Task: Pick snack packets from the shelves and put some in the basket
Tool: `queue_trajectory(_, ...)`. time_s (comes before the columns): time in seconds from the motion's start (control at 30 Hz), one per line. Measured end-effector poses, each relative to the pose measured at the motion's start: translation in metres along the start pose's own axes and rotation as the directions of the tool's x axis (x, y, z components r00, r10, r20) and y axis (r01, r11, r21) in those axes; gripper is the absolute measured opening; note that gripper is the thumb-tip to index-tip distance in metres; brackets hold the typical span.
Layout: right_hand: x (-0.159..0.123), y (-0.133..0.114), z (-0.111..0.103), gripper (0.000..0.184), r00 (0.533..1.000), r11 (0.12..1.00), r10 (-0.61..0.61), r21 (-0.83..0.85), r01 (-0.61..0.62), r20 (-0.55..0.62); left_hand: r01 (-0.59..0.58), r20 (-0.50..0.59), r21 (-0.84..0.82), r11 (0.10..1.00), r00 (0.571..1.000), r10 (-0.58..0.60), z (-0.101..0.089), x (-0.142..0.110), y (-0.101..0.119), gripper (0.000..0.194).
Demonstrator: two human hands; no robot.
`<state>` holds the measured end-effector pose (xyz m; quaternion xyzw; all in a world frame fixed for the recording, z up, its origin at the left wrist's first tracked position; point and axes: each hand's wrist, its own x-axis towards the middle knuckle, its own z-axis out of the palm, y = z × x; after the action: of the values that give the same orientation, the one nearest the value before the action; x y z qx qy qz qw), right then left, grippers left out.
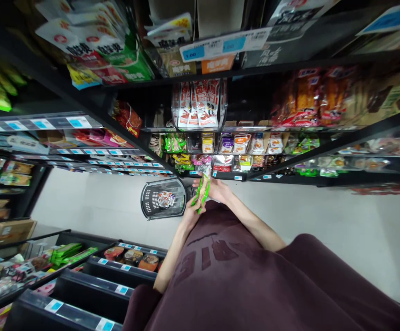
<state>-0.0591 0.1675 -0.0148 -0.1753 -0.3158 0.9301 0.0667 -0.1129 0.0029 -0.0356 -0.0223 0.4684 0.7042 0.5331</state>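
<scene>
Both my hands hold a small bunch of green snack packets (202, 192) in front of my chest. My left hand (190, 216) is closed on the lower end of the packets. My right hand (218, 190) is closed round their upper end. Just left of the hands, a dark plastic shopping basket (151, 198) stands on the pale floor. It holds a small red-and-white packet (166, 199). My maroon shirt (241, 280) fills the bottom of the view.
Black shop shelves surround me. Rows of small snack packs (234, 145) fill the shelf just beyond my hands, with hanging red-and-white bags (198, 103) above. More shelves with price tags (121, 289) run along the lower left. Pale floor (92, 202) stretches to the left.
</scene>
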Motion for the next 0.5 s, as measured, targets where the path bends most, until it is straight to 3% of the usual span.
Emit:
queue_trajectory(0.1, 0.005, 0.007, -0.005, 0.046, 0.997, 0.993, -0.058, -0.103, 0.053, -0.044, 0.099, 0.111, -0.029, 0.995, 0.989, -0.096, 0.003, -0.003, 0.006, 0.029)
queue_trajectory(0.2, 0.013, 0.015, -0.01, 0.03, 0.971, 0.962, -0.176, -0.238, 0.135, -0.163, 0.157, 0.16, 0.031, 0.987, 0.974, -0.16, 0.005, 0.0, 0.006, 0.042)
queue_trajectory(0.37, 0.016, 0.022, -0.017, 0.037, 0.899, 0.905, -0.313, -0.384, 0.183, -0.307, 0.182, 0.113, 0.024, 0.983, 0.976, -0.184, 0.003, 0.007, 0.003, 0.051)
queue_trajectory(0.5, 0.015, 0.023, -0.02, 0.04, 0.898, 0.883, -0.337, -0.427, 0.197, -0.282, 0.209, 0.147, 0.006, 0.978, 0.967, -0.208, 0.002, 0.007, 0.002, 0.053)
